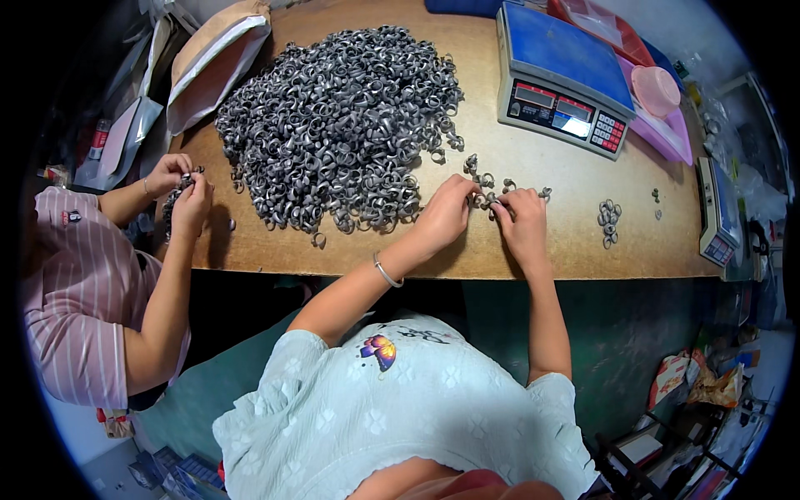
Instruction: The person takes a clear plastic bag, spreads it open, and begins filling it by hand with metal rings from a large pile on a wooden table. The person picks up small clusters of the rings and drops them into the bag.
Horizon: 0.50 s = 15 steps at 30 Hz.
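A large heap of dark grey metal rings (333, 125) covers the left and middle of the wooden table. At its right edge, my left hand (446, 212) is closed, its fingertips pinching a ring in a small loose group. My right hand (523, 223) faces it from the right, thumb and forefinger closed on a ring (491, 198) of the same group. Fingers partly hide both rings. Just beyond my fingertips lie several more loose rings (472, 164). Farther right is a small cluster of plainer-looking rings (609, 221), with a few tiny pieces (656, 196) beside it.
A digital scale with a blue top (567, 58) stands at the back right, beside a pink tray (667, 133). Another scale (718, 212) sits at the right edge. On the left, a co-worker's hands (187, 187) handle rings near an open sack (217, 62).
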Available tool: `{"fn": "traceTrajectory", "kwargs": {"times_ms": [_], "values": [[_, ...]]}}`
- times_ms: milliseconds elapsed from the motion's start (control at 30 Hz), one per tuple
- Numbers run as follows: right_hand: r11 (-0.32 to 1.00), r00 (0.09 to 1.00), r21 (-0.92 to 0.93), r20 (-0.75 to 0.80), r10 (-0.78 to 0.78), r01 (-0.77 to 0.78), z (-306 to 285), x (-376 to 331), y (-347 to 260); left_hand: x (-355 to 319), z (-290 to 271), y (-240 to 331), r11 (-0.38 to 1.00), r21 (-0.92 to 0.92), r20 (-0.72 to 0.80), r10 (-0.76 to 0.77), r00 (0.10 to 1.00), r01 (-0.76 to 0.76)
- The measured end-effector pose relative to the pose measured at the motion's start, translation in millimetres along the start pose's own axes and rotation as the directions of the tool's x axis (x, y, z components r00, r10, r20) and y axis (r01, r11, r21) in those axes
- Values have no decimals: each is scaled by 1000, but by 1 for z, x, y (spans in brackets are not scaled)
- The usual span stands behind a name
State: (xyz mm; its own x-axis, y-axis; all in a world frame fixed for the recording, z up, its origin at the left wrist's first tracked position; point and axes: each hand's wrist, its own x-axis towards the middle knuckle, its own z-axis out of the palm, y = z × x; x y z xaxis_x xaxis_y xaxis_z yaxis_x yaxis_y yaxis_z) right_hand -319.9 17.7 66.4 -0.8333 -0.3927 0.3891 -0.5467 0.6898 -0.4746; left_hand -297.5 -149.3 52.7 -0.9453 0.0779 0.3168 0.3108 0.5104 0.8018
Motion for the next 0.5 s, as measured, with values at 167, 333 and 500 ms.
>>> {"fn": "traceTrajectory", "kwargs": {"times_ms": [167,333,500], "values": [[841,928,454,-77,365,-294,-3,-1,8,0,-4,8,978,-184,34,-94,995,99],[794,929,535,-46,368,-288,-6,-2,17,0,-4,10,997,-56,-60,54,997,-57],[519,901,790,93,425,-327,-9,-7,16,11,-1,24,976,-215,23,16,1000,-11]]}}
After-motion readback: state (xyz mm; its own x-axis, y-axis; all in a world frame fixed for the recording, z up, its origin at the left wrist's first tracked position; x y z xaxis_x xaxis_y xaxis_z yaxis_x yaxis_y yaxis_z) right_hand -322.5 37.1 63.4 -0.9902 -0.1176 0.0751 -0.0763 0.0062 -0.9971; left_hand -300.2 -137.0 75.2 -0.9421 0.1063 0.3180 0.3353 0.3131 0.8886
